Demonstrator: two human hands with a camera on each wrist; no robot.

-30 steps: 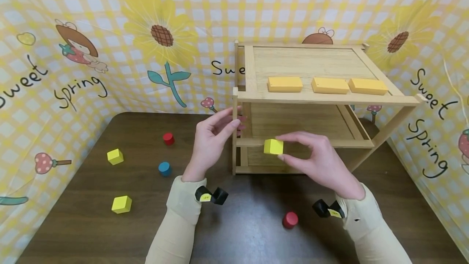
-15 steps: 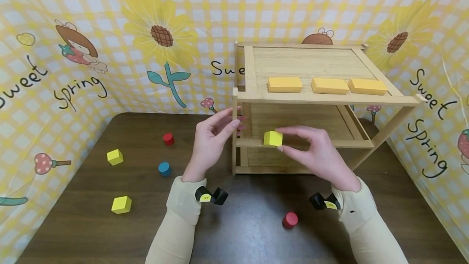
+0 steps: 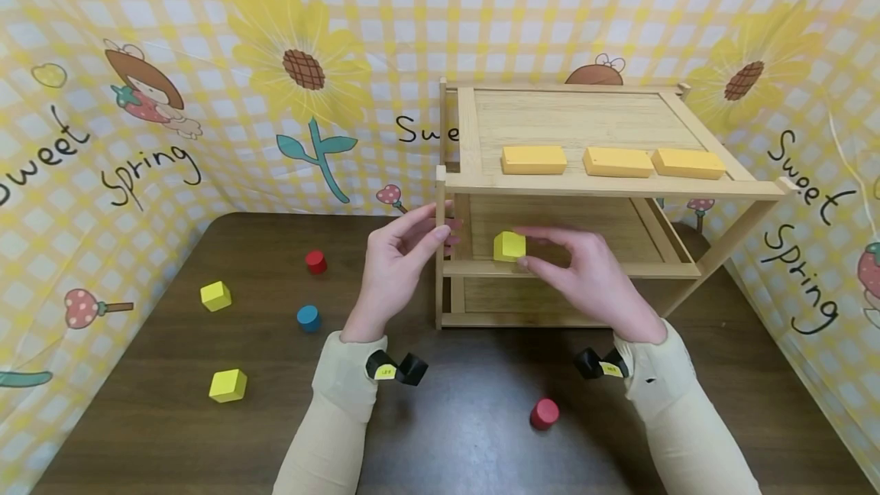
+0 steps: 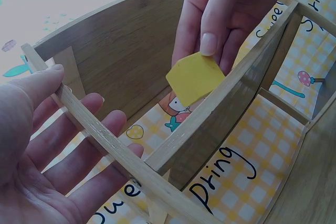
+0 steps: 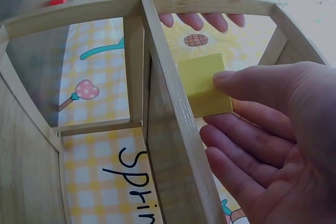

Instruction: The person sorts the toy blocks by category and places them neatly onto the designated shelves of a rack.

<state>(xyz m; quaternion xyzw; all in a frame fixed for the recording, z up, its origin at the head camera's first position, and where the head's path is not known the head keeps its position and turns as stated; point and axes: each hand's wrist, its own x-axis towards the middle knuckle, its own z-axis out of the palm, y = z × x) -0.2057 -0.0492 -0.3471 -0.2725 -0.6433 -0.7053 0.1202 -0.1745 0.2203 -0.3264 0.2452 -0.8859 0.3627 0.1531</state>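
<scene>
Okay, so a yellow cube (image 3: 509,247) is pinched in the right hand (image 3: 594,281), just at the near edge of the middle shelf (image 3: 564,214) of a wooden 3-tier rack (image 3: 612,188). The fingers are parted only as wide as the cube, with the thumb laid on 1 face and fingertips set against the opposite side. It's held toward the left end of that shelf, by the near rail (image 3: 474,268); whether the wood is touched by it can't be told from these angles.

The near left post (image 3: 441,289) is held in the left hand (image 3: 392,273), thumb on 1 side and the other fingers passed behind it, slightly spread and loosely bent. How firmly it's gripped can't be told.

Up on the top shelf (image 3: 577,117), 3 yellow rectangular blocks (image 3: 534,160) are lined up along the near edge, the right 2 set close together.

On the dark wood tabletop (image 3: 172,418), left of the rack, a red cylinder (image 3: 316,262) is seen with a blue cylinder (image 3: 309,318) nearer. Farther left, 2 other yellow cubes (image 3: 228,386) are spaced apart. A second red cylinder (image 3: 545,414) is placed on the near side, between the cream sleeves (image 3: 326,418).
</scene>
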